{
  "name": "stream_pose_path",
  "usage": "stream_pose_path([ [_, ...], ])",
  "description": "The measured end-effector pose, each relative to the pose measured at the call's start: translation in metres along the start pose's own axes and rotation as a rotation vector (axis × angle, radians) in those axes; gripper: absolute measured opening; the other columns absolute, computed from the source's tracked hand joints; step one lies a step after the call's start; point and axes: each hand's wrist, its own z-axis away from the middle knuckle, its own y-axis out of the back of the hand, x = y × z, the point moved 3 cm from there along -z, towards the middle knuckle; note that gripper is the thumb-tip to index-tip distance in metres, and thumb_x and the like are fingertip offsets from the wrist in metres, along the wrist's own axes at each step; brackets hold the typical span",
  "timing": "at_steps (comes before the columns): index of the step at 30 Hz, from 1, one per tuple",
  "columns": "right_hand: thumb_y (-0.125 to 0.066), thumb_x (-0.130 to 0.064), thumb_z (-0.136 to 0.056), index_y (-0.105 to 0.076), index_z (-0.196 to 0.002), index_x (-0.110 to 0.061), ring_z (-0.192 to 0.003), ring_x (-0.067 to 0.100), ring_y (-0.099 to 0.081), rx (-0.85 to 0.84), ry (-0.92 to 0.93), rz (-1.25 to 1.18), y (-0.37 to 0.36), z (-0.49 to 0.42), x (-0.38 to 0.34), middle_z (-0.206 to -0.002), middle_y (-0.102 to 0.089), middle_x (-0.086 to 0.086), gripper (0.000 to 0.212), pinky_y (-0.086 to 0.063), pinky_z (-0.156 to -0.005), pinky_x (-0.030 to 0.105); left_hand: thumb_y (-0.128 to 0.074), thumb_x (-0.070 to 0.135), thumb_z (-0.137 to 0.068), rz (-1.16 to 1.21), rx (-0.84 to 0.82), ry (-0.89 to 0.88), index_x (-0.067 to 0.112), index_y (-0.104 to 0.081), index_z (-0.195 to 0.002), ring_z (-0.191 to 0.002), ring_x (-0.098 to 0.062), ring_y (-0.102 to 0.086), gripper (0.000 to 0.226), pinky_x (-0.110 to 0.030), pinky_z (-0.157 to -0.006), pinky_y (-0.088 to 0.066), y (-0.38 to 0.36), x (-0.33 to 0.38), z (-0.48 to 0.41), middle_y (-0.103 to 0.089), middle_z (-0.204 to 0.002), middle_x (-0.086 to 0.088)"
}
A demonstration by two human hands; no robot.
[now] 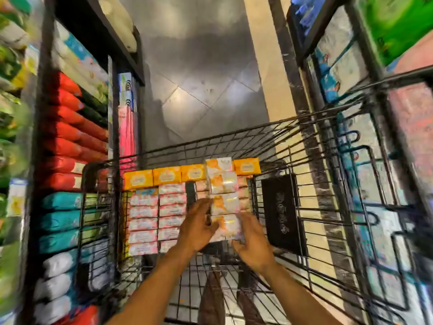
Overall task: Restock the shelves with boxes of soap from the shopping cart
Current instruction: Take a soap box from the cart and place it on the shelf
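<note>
A black wire shopping cart [290, 174] stands in the aisle in front of me. Inside it lie rows of pink soap boxes [143, 214] and a back row of orange soap boxes [166, 175]. Over them I hold a long clear-wrapped pack of orange and white soap boxes [223, 191]. My left hand [198, 227] grips its near left side. My right hand [254, 242] grips its near right corner. The pack's near end is partly hidden by my fingers.
A dark shelf unit [77, 146] on the left holds red, teal and white packets. Another shelf rack [365, 73] on the right holds blue and white packs. A black panel [282, 212] leans inside the cart's right side. Grey tiled floor [199, 90] stretches ahead.
</note>
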Motion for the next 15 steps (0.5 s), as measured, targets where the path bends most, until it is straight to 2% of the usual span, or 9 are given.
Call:
stream_pose_path([
  [2,-0.071,-0.035,-0.083,-0.035,-0.156,-0.029,-0.143,0.010,-0.034,0.025,0.019,0.018,-0.006,-0.012,0.008,-0.158,-0.028,-0.006,0.082,-0.036,-0.115,0.021,-0.063,0.051,-0.085,0.053,0.039,0.034,0.032,-0.039,-0.150,-0.136,-0.021,-0.043,0.071,-0.041,-0.107,-0.048,-0.012,-0.013,-0.013,-0.040,-0.150,0.002],
  [4,-0.078,-0.032,-0.082,-0.040,-0.152,-0.025,-0.142,0.010,-0.034,0.054,-0.003,0.031,-0.009,-0.018,0.014,-0.156,-0.033,-0.002,0.080,-0.028,-0.115,0.014,-0.062,0.050,-0.084,0.089,0.049,0.081,0.032,-0.036,-0.149,-0.135,-0.024,-0.046,0.073,-0.046,-0.104,-0.050,-0.021,-0.018,-0.020,-0.042,-0.149,0.000],
  [7,-0.084,-0.032,-0.078,-0.047,-0.145,-0.025,-0.134,0.013,-0.042,0.113,-0.002,0.033,-0.016,-0.018,0.016,-0.147,-0.043,-0.002,0.077,-0.034,-0.110,0.021,-0.062,0.044,-0.084,0.083,0.111,0.082,0.028,-0.039,-0.145,-0.129,-0.027,-0.052,0.067,-0.047,-0.098,-0.052,-0.029,-0.023,-0.029,-0.048,-0.144,-0.004],
  [11,-0.089,-0.032,-0.071,-0.052,-0.133,-0.023,-0.124,0.018,-0.050,0.173,-0.003,0.076,-0.015,-0.021,0.015,-0.132,-0.055,-0.001,0.072,-0.044,-0.103,0.031,-0.067,0.043,-0.083,0.135,0.122,0.084,0.034,-0.043,-0.138,-0.124,-0.024,-0.057,0.060,-0.046,-0.093,-0.054,-0.030,-0.029,-0.037,-0.055,-0.137,0.000],
  [15,-0.093,-0.026,-0.065,-0.055,-0.134,-0.019,-0.122,0.019,-0.053,0.154,-0.020,0.071,-0.010,-0.011,0.012,-0.131,-0.059,0.000,0.079,-0.047,-0.101,0.033,-0.079,0.036,-0.078,0.212,0.137,0.086,0.039,-0.050,-0.130,-0.119,-0.021,-0.060,0.060,-0.045,-0.090,-0.056,-0.023,-0.027,-0.033,-0.057,-0.131,0.002],
])
